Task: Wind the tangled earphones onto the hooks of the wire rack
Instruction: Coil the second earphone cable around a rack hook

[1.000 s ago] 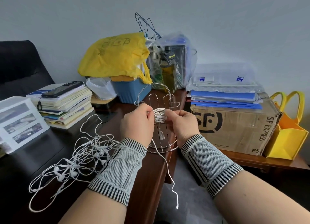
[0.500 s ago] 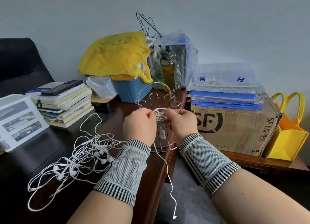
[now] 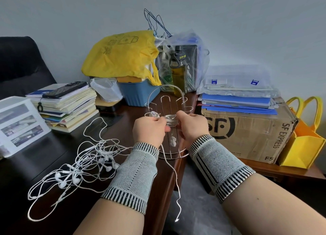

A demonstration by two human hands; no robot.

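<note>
- Winding is under way at the wire rack (image 3: pixel 167 100), which stands upright on the dark desk (image 3: pixel 53 152) near its front edge, straight ahead of both hands.
- The left hand (image 3: pixel 150 129) has its fingers curled, pinching white cord at a small bundle on the rack's left hook (image 3: pixel 153 114).
- The right hand (image 3: pixel 192 127) is also curled, gripping the coil of cord (image 3: pixel 170 121) wrapped around a middle hook; whether it also clasps the rack's wire itself is hard to tell, since the fingers hide that spot.
- The coil sits between the two hands, touching both, with its turns stacked up and down along the hook's upright axis.
- From the coil a loose tail (image 3: pixel 173 173) drops past the left wrist and over the desk edge, its long axis near vertical, with the plug end (image 3: pixel 177 220) pointing down toward the floor.
- That tail is what the next turns depend on: it lies below and toward the person, closer to the left hand, so my guess is that hand feeds it up while the right steadies the coil.
- Two earbuds (image 3: pixel 173 141) hang inside the rack below the coil.
- The tangled pile of earphones (image 3: pixel 84 164) lies flat on the desk left of the left wrist, well apart from the rack, nearer the left arm.
- Its loops sprawl from the front left up toward the rack, with no single direction.
</note>
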